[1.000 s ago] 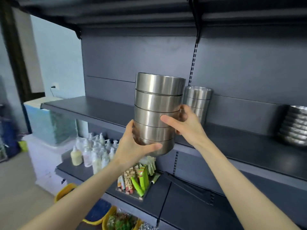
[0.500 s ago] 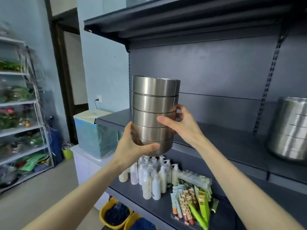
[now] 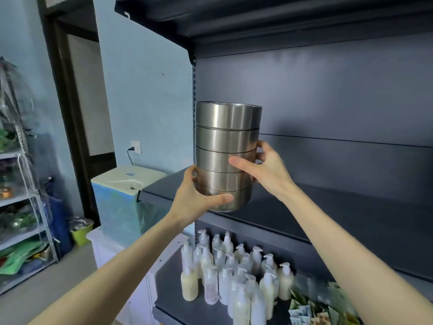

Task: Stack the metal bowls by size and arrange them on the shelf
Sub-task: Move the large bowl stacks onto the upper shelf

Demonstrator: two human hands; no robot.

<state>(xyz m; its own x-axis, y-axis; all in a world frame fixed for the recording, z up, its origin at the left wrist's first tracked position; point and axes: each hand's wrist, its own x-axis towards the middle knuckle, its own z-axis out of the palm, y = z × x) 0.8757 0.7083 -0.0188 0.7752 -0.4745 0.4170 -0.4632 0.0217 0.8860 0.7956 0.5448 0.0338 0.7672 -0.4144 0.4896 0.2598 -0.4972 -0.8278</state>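
L hand (image 3: 196,200) is cupping the bottom of the stack of 5 bowls (image 3: 225,158), and R hand (image 3: 264,170) is wrapping its side. The stack's been travelling left vs 1 s ago and is now hovering over the left end of the shelf (image 3: 328,212), not yet resting; prob. set-down is coming.

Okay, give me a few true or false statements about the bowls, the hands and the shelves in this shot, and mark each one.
1. The left hand and the right hand both hold the stack of metal bowls. True.
2. The stack has two bowls. False: five show.
3. The left hand holds the top bowl. False: its grip is at the stack's bottom.
4. Pump bottles stand on the lower shelf. True.
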